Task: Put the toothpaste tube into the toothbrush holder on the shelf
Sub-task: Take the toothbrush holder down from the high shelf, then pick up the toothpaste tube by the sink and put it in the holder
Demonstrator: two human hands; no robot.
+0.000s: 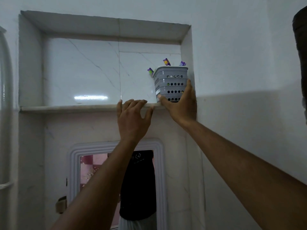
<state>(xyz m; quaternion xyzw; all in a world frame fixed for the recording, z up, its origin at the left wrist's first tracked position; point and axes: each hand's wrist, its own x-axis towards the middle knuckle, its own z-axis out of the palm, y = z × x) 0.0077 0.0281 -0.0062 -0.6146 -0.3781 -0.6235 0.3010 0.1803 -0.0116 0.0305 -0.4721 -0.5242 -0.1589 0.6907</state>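
Both up, R hand (181, 105) gripping holder (169, 80), L hand (132, 118) on shelf (66, 107) edge

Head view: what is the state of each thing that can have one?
Holder: upright on the shelf, brushes inside.
Brushes: standing, tips above the rim.
Left hand: empty, fingers resting on the shelf edge.
Right hand: grips the holder's base.

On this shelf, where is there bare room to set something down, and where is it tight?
The shelf is bare from the niche's left wall to the left hand, whose fingers rest on its edge. The right corner is crowded: the holder stands by the niche's right wall, with the right hand holding its base.
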